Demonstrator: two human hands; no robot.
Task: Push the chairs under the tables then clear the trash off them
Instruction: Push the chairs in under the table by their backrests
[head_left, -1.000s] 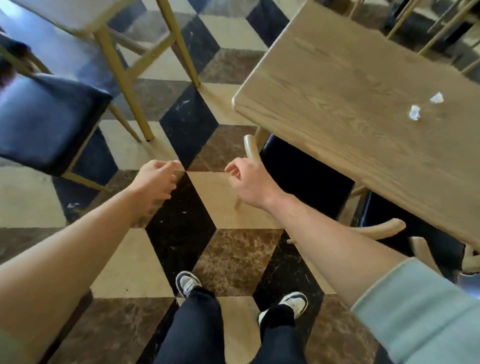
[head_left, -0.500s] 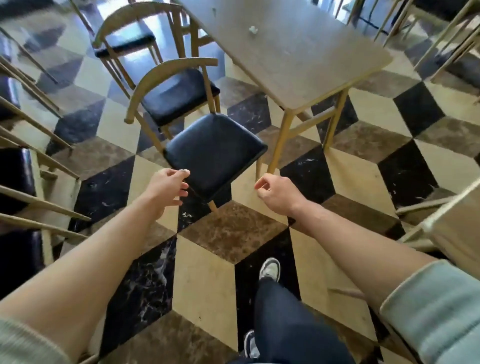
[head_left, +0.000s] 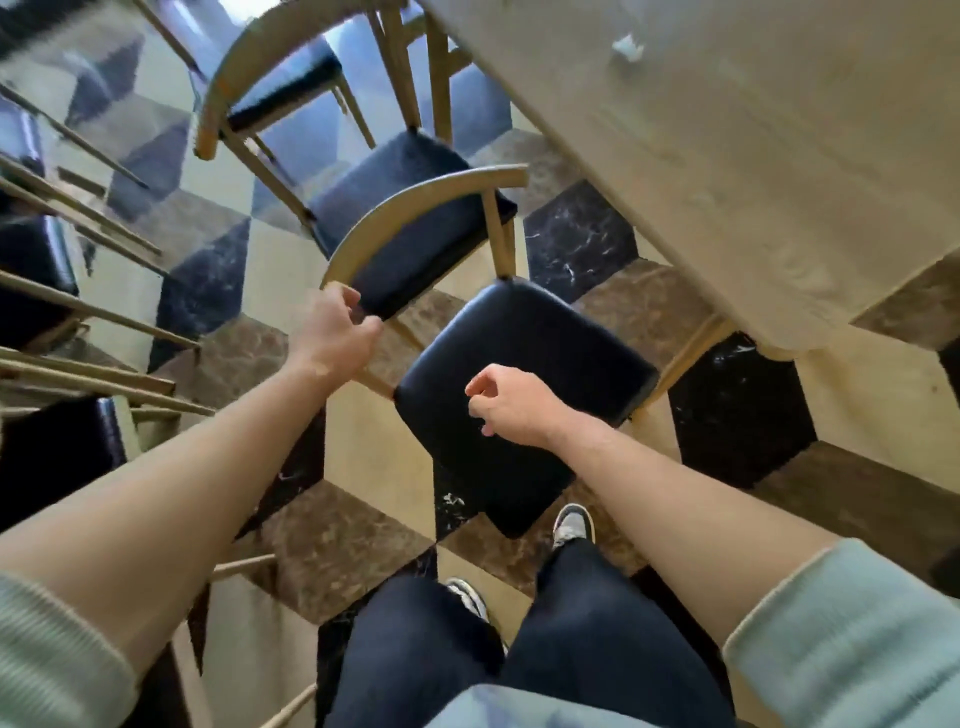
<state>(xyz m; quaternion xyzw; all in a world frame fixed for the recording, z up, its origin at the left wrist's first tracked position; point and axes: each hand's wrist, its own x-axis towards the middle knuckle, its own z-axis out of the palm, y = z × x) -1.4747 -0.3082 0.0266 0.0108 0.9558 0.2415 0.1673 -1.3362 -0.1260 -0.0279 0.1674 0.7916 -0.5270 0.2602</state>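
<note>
The left hand (head_left: 335, 332) has now reached the chair (head_left: 524, 384) — fingers curling round its backrest (head_left: 415, 205); the right hand (head_left: 511, 410) hangs loosely curled, empty — pushing can begin.

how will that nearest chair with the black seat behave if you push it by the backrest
The chair looks rigid, with a slim frame, so probably light. Its thin legs stand on polished floor, so it should slide. The left hand is at one end of the backrest, so it may swivel.
</note>
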